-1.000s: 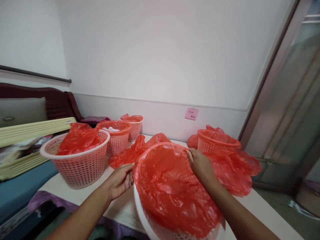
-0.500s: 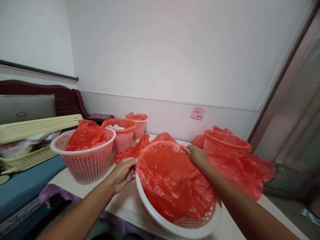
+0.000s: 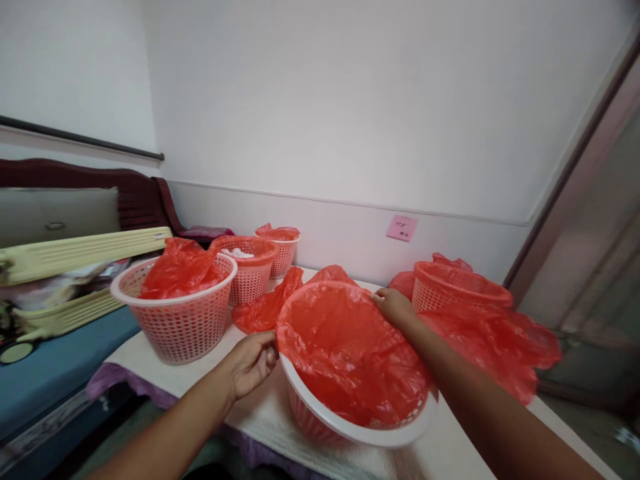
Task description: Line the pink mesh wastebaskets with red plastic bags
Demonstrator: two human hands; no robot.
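Observation:
A pink basket with a white rim (image 3: 350, 430) stands tilted toward me on the table. A thin red plastic bag (image 3: 350, 347) lines it and folds over the far and left parts of the rim. My left hand (image 3: 254, 363) pinches the bag at the left side of the rim. At the far right of the rim, my right hand (image 3: 395, 308) is closed on the bag's edge, its fingertips partly hidden. Along the near rim the white edge shows bare.
Left stands a pink basket (image 3: 183, 327) with a bunched red bag; two smaller lined baskets (image 3: 250, 277) (image 3: 285, 257) are behind it. At right is another lined basket (image 3: 450, 287) with spread red bags. The table (image 3: 270, 413) adjoins a bed with an open yellow case (image 3: 75, 317).
The near rim of the basket has moved up and away from me, so more of its outer wall shows. Both hands still hold the bag, and the view has shifted slightly.

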